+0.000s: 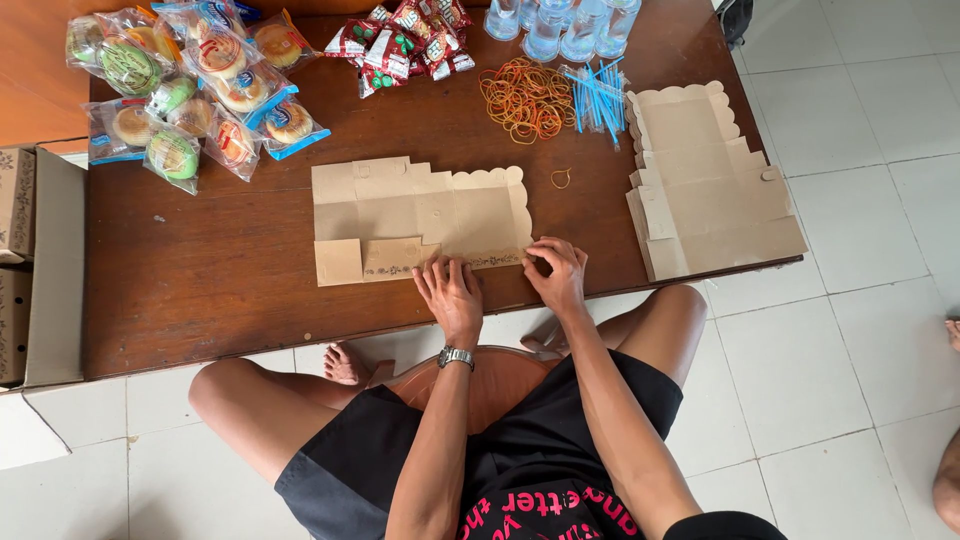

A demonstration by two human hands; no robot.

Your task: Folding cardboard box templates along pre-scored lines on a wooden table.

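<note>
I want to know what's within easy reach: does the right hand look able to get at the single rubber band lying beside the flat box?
Probably yes. The right hand presses the flat cardboard box, and the single rubber band lies just beyond it on bare table, with nothing between them.

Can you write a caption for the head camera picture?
Both hands, left hand and right hand, press on a flat cardboard box blank on a brown table.

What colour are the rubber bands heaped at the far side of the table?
The rubber bands are mostly orange and yellow-tan, heaped on the brown table; the head view shows them.
</note>
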